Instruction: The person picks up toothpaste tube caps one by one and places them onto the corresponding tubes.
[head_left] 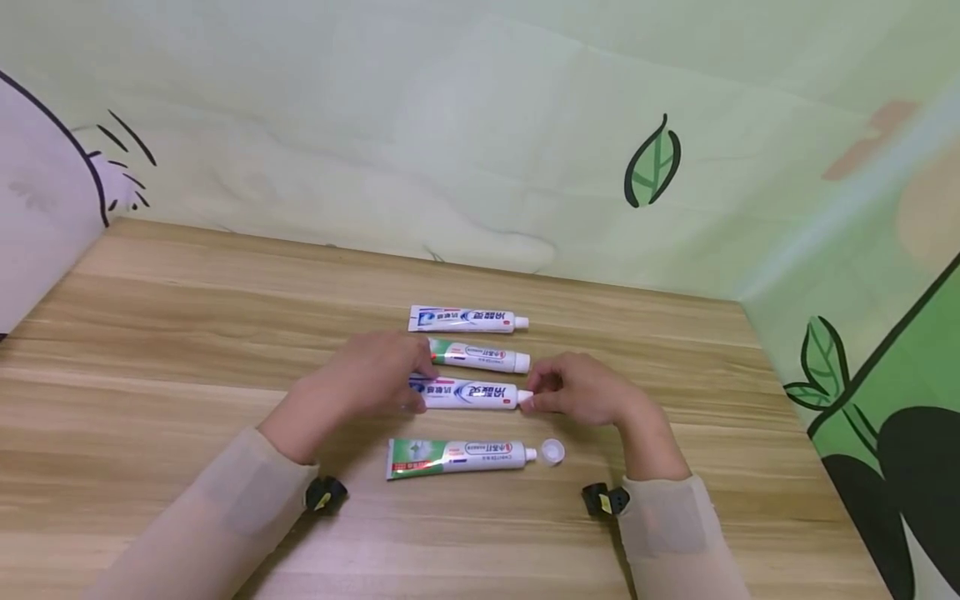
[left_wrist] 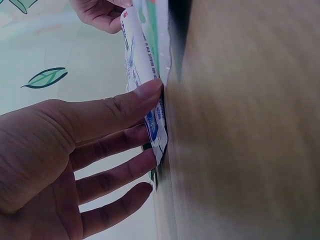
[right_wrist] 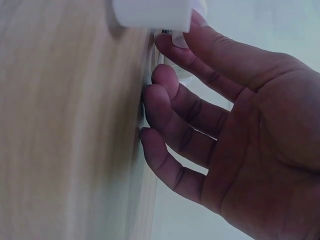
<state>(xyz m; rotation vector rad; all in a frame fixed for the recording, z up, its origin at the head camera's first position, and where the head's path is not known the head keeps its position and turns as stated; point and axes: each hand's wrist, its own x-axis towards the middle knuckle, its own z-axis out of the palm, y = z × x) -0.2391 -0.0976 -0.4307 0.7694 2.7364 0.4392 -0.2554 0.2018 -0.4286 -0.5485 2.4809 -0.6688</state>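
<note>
A blue-and-white toothpaste tube [head_left: 476, 394] lies across the table between both hands, its printing upside down from here. At its flat crimped end, my left hand [head_left: 367, 375] pinches it between thumb and fingers. The thumb lies across the near side of the tube [left_wrist: 140, 55] in the left wrist view. My right hand [head_left: 588, 390] pinches the small white cap [head_left: 526, 399] at the other end with thumb and index finger. In the right wrist view, the other fingers of the right hand [right_wrist: 240, 115] curve down close to the tabletop.
Nearer me lies a green-and-white toothpaste tube [head_left: 457, 457] with a bare nozzle, a round white cap [head_left: 552, 452] beside it. Beyond the hands are another green-and-white tube [head_left: 480, 356] and a blue-and-white tube [head_left: 465, 320], both capped. A printed wall covering [head_left: 450, 150] borders the wooden table [head_left: 225, 292].
</note>
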